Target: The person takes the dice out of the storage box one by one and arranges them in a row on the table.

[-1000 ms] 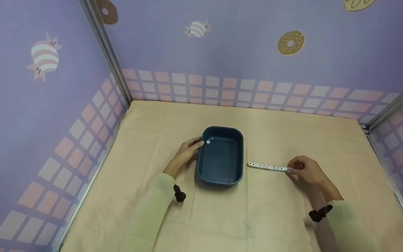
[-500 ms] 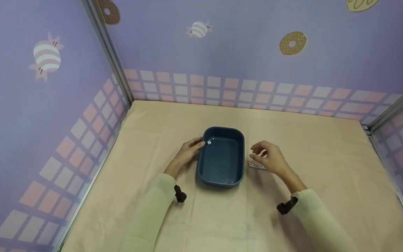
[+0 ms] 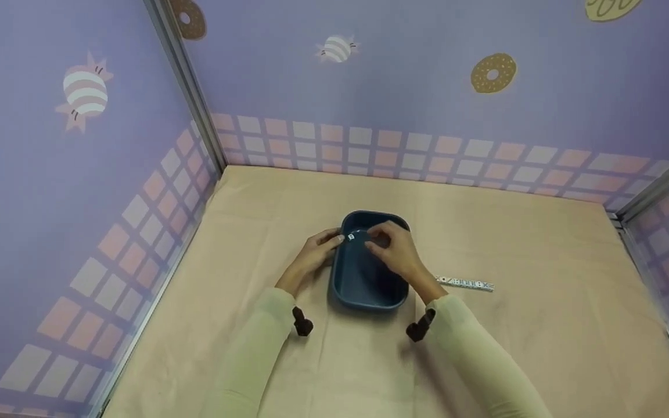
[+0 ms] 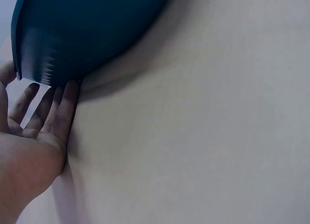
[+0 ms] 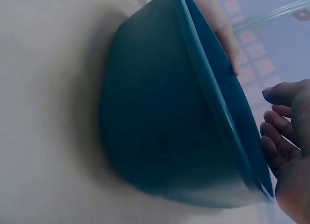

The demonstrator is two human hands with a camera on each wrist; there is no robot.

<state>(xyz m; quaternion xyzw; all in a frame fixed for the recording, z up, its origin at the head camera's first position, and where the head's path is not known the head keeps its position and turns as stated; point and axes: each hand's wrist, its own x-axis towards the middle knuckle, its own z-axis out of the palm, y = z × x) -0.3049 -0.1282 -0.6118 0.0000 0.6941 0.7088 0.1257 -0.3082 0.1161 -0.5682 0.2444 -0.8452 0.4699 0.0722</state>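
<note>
A dark blue rectangular bin sits on the cloth, with one small white die inside near its far left corner. My left hand holds the bin's left side, thumb at the rim and fingers against the outer wall; the left wrist view shows those fingers reaching the bin's lower side. Over the bin's opening is my right hand, thumb and fingers apart with nothing visible between them. On the cloth to the right lies a straight row of small white dice, its left end hidden behind my right forearm.
Beige cloth covers the table. Purple panels with printed sweets and checks rise at the back and sides, joined by metal posts.
My right hand has moved left from the right end of the dice row to above the bin. The left hand keeps its hold, and the view has shifted slightly.
</note>
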